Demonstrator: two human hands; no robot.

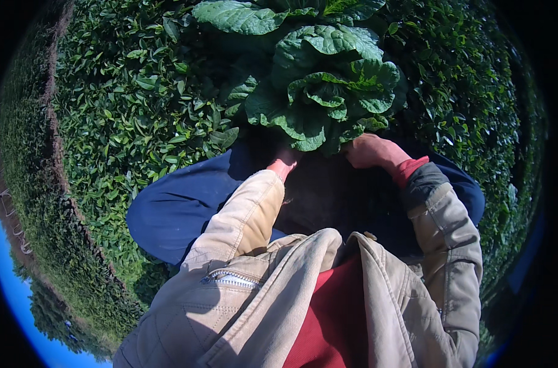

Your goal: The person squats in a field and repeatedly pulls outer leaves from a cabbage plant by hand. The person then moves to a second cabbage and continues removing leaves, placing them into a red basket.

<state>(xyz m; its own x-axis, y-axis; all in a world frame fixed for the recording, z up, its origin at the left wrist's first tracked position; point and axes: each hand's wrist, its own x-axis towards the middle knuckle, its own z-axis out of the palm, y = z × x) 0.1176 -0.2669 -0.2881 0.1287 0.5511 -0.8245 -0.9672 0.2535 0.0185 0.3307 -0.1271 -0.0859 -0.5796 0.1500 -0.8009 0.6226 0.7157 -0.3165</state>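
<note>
A large leafy green cabbage plant with crinkled leaves grows in front of me, between two rows of bushes. My left hand reaches under its lower leaves from the left; the wrist shows, while the fingers are hidden by leaves and shadow. At the plant's lower right edge is my right hand, its back towards the camera and the fingertips tucked beneath a leaf. Whether either hand grips a leaf or the stem cannot be seen.
Dense clipped bushes stand close on the left, and more bushes on the right. Another broad-leaved plant is beyond the cabbage. My bent knees in blue trousers flank dark, shaded ground.
</note>
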